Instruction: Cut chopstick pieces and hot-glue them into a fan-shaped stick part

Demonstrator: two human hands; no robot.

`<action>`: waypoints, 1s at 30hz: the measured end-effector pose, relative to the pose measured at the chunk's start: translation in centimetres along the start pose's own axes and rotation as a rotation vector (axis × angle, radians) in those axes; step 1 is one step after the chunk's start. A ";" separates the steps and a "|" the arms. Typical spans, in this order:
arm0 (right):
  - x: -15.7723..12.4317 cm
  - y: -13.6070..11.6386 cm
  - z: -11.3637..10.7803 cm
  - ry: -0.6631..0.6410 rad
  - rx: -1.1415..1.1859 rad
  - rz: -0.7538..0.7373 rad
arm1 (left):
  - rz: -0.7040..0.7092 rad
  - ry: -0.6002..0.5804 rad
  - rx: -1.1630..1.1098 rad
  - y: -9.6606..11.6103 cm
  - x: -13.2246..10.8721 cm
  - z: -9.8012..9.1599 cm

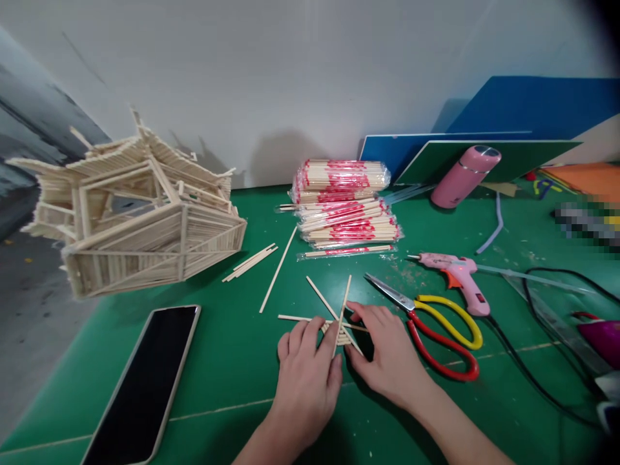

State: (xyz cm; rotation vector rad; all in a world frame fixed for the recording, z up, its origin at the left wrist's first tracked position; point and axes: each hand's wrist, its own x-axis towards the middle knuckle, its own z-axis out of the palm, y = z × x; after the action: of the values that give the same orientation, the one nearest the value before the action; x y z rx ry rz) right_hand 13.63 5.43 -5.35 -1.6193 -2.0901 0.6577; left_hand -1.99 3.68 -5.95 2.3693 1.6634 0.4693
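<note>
My left hand point(306, 374) and my right hand point(387, 352) rest side by side on the green table point(232, 361). Between their fingertips lies a small crossed bundle of thin wooden sticks point(339, 320). The left fingers lie flat and slightly spread over the sticks' left ends. The right fingers are pressed against the bundle's right side, thumb and forefinger pinching at it. Several sticks fan outward from the crossing point.
A large stick-built house model point(140, 213) stands at the left. A dark phone point(145, 381) lies front left. Packs of wrapped chopsticks point(343, 206) sit behind. Red-yellow scissors point(436, 323), a pink glue gun point(458, 278), a black cable point(542, 336) and a pink bottle point(465, 175) are to the right.
</note>
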 end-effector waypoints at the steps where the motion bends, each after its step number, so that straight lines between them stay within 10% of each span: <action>1: 0.0 0.0 0.0 0.001 0.001 0.001 | -0.013 -0.012 0.002 0.1 0.1 0.0; 30: 0.1 0.1 0.1 0.014 -0.036 0.021 | 0.025 -0.026 0.092 0.2 0.5 0.0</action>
State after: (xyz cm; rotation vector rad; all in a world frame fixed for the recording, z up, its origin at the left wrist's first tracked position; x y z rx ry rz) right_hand 13.59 5.57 -5.49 -1.6620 -2.0891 0.6174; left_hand -1.68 4.04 -5.79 2.4527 1.6806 0.3723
